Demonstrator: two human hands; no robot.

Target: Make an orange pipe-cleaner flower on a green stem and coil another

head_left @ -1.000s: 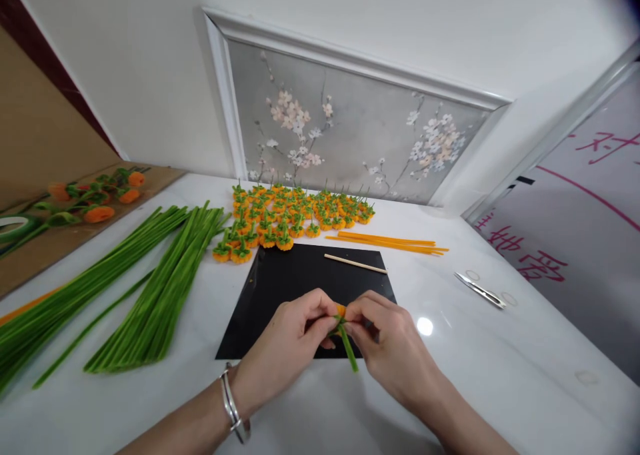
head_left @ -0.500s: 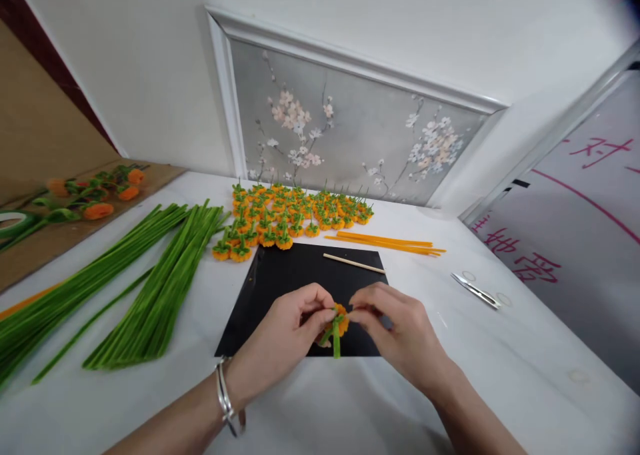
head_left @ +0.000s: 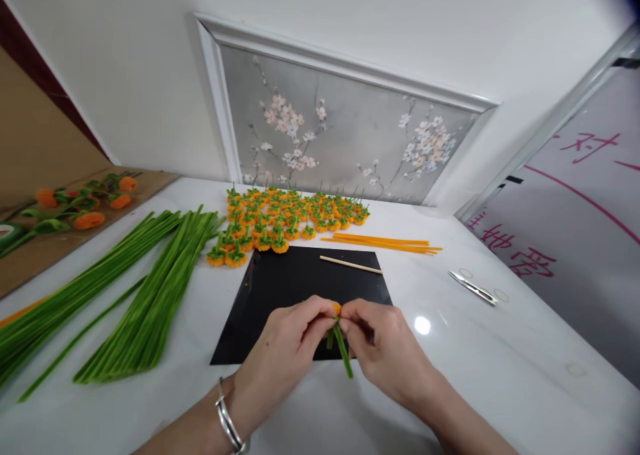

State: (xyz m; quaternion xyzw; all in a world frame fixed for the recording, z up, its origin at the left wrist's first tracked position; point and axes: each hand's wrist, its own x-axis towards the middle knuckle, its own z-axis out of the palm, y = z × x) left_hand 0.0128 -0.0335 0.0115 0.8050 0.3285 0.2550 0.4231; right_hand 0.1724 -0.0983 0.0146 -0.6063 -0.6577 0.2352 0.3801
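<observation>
A: What do we note as changed?

B: Half a second back, more of the orange flower head [head_left: 337, 308] shows, with the right hand [head_left: 393, 338] out at its edge. Now we see both hands drawn together and most of the orange covered. A green strip [head_left: 343, 352] slants down toward the wearer.

A: Meaning for the work?

B: We judge attention is on the join of green and orange. Probably unfinished: the strip hangs loose.

A: Fingers?

B: Left hand [head_left: 287, 338]: thumb and forefinger pinched narrow on the flower's left side. Right: same pinch, from the other side. Which petal or strand lies under them, we cannot tell.

A: And the flower's position?

B: Between the two sets of fingertips, above the strip, over the near part of the black mat [head_left: 285, 288]. Similar flowers [head_left: 295, 218] crowd the table [head_left: 500, 362] near the mat's far edge, well apart from both hands.
</observation>
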